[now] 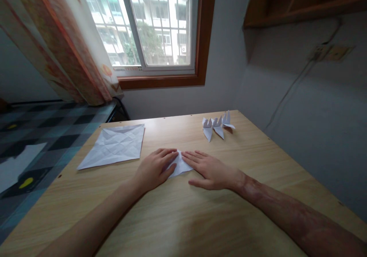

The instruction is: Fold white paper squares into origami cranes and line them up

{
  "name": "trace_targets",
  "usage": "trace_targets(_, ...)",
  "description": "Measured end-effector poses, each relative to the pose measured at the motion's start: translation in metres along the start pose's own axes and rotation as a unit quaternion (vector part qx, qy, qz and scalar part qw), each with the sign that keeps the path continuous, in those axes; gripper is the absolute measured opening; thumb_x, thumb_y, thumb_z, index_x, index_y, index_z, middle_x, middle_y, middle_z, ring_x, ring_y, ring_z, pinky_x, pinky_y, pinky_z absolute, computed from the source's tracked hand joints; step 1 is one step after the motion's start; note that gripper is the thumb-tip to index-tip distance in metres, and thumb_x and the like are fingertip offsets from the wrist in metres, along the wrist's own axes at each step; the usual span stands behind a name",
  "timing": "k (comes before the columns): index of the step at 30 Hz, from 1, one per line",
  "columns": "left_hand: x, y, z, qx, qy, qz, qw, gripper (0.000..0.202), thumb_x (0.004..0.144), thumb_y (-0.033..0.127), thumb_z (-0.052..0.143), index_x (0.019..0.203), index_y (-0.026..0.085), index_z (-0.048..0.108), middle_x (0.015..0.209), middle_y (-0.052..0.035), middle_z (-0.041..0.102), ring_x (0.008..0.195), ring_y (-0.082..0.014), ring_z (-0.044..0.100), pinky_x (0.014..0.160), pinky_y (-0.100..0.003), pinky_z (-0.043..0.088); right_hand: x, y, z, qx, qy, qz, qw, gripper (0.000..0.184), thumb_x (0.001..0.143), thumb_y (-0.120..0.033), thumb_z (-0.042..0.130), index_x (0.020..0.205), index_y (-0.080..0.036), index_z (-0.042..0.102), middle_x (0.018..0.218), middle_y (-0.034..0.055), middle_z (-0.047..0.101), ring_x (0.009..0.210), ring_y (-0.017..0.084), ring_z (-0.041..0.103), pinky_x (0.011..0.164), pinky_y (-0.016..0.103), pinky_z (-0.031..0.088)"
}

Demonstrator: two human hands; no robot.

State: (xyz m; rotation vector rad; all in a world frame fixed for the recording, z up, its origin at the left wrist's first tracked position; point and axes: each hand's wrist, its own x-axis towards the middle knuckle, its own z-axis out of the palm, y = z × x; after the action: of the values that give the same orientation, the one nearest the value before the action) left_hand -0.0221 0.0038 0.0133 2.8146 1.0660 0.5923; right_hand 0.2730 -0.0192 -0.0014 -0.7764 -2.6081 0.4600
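On the pale wooden table (160,219), nearer than three white folded-paper figures (219,130), left hand (157,168) and right hand (210,170) — flat, thumbs spread — touch folded white paper (180,167).

L hand: flat on small paper (181,168), thumb out, fingers pointing in; L hand (156,167) covers its L part.
R hand: R hand (210,169) also flat, fingertips on paper's R side, thumb spread on table (160,219).
Small paper: white, btwn hands, partly hidden, shape unclear.
Sheet: big white sheet (120,146), creased all over, far L of table.
Folded figs: 3 white folded figs (218,129) in a row, far R of table, pointy parts up.
Window: window (162,28) w/ bars, brown frame, bldgs + trees outside; curtain (71,39) at L.
L side: checked cloth (65,113) w/ white paper piece (23,161) on it.
R wall: shelf (309,5) up top, outlet (321,52) w/ cord (289,89) below.
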Motion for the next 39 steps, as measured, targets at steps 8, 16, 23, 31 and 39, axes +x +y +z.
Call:
trace_targets(8, 0.0, 0.001, -0.003, 0.036, -0.013, 0.02, 0.999, 0.038, 0.109, 0.031, 0.057, 0.144, 0.03, 0.073, 0.146, -0.0115, 0.073, 0.128, -0.0325, 0.069, 0.114, -0.054, 0.054, 0.018, -0.008, 0.018, -0.005, 0.017, 0.063, 0.998, 0.109, 0.099, -0.081, 0.063, 0.178, -0.016, 0.028, 0.183, 0.0225, 0.029, 0.172, 0.038, 0.027, 0.141, 0.056, 0.024)
trace_targets(16, 0.001, 0.003, -0.006, 0.045, -0.047, 0.054, 0.996, 0.036, 0.11, 0.026, 0.053, 0.136, 0.029, 0.077, 0.137, -0.01, 0.078, 0.121, -0.0298, 0.072, 0.107, -0.05, 0.055, 0.026, -0.003, 0.016, -0.008, 0.012, 0.091, 0.996, 0.108, 0.1, -0.082, 0.061, 0.178, -0.014, 0.029, 0.182, 0.0251, 0.028, 0.173, 0.039, 0.025, 0.141, 0.06, 0.021)
trace_targets(23, 0.002, 0.011, -0.011, 0.052, -0.048, 0.051, 0.996, 0.037, 0.107, 0.024, 0.055, 0.137, 0.027, 0.076, 0.139, -0.0122, 0.077, 0.123, -0.0312, 0.073, 0.109, -0.052, 0.054, -0.021, -0.018, 0.007, -0.004, 0.002, 0.092, 0.996, 0.101, 0.102, -0.074, 0.066, 0.179, -0.02, 0.029, 0.183, 0.0208, 0.029, 0.171, 0.038, 0.029, 0.14, 0.061, 0.024)
trace_targets(31, 0.009, 0.04, -0.014, 0.082, -0.043, 0.009, 0.996, 0.034, 0.106, 0.045, 0.06, 0.124, 0.021, 0.077, 0.13, -0.0159, 0.077, 0.112, -0.0351, 0.072, 0.101, -0.054, 0.055, -0.066, -0.032, 0.001, 0.01, 0.038, 0.103, 0.994, 0.087, 0.103, -0.059, 0.073, 0.176, -0.025, 0.038, 0.179, 0.0171, 0.041, 0.166, 0.038, 0.04, 0.138, 0.062, 0.029)
trace_targets(39, 0.014, 0.085, 0.011, 0.116, -0.021, -0.093, 0.989, 0.053, 0.1, 0.069, 0.065, 0.107, 0.017, 0.071, 0.112, -0.0195, 0.072, 0.102, -0.0375, 0.071, 0.085, -0.05, 0.059, -0.044, -0.029, 0.01, 0.291, 0.18, 0.295, 0.892, 0.056, 0.103, -0.052, 0.07, 0.151, -0.024, 0.062, 0.16, 0.0167, 0.063, 0.151, 0.035, 0.059, 0.13, 0.06, 0.043)
